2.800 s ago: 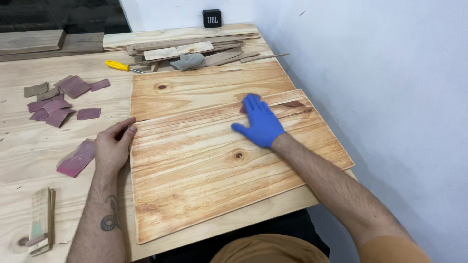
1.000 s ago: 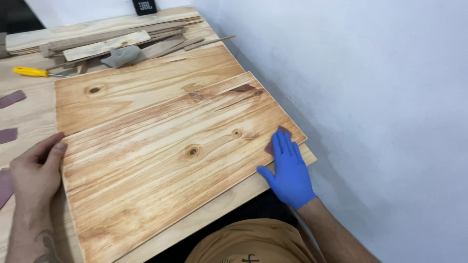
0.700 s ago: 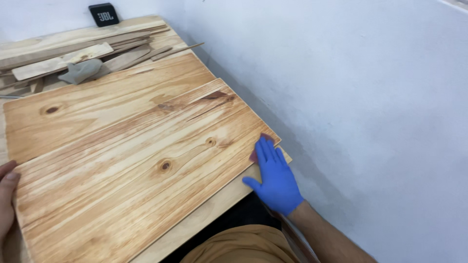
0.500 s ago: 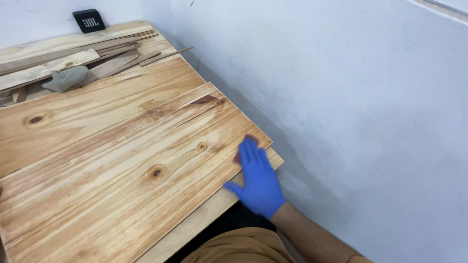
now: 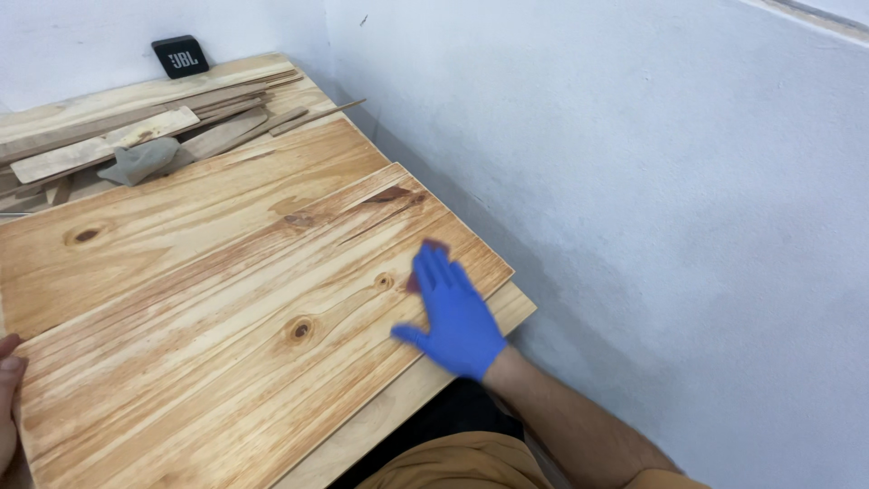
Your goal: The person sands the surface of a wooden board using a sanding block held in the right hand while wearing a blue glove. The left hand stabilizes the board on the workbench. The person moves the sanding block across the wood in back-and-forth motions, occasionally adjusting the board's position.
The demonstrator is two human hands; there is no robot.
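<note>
At lower centre of the frame, the gloved right hand [image 5: 453, 315] lay flat, fingers spread, pressing a reddish sandpaper scrap [image 5: 425, 263] onto the upper pine panel [image 5: 235, 344]. At lower left, the left hand [image 5: 7, 398] touched the panel's edge, its grip impossible to tell.

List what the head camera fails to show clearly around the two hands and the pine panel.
- Sandpaper: mostly hidden under the right hand.
- Left hand: cut off by the left edge.
- Top panel: near corner cut off by the bottom edge.
</note>
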